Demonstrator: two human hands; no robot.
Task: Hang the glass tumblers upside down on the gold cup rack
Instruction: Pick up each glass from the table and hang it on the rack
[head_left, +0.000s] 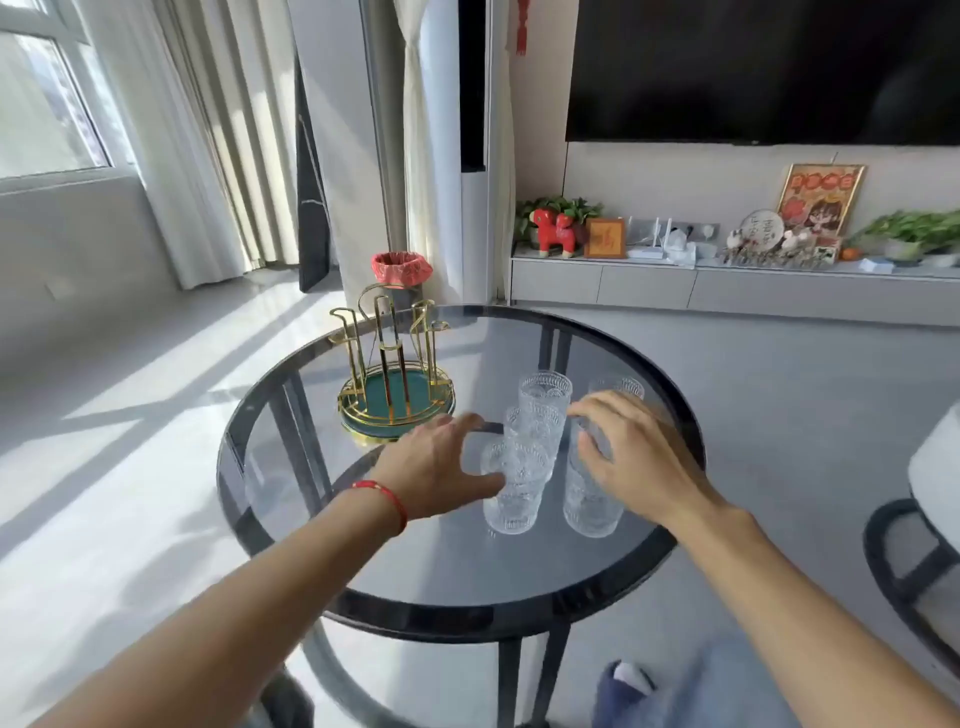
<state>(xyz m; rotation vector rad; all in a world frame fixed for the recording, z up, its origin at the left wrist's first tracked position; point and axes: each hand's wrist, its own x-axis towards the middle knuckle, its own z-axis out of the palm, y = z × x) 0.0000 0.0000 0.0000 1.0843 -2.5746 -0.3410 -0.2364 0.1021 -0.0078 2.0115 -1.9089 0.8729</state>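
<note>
Partly hidden behind the right hand are two of the glass tumblers: the near-right one shows only its lower body, and the far-right one only a sliver of rim above the knuckles. That hand's fingers are loosely curled over the near-right tumbler's mouth; whether they touch the glass cannot be told. The left hand is spread wide, thumb and fingers opened around the near-left tumbler, thumb at its side, contact unclear. All the tumblers stand upright, clustered right of centre on the round smoked-glass table. The gold cup rack, its pegs bare, stands on its green tray on the table's far left, well apart from the glasses. A red string bracelet circles the left wrist. Writing on the framed picture on the far shelf is too blurred to read.
</note>
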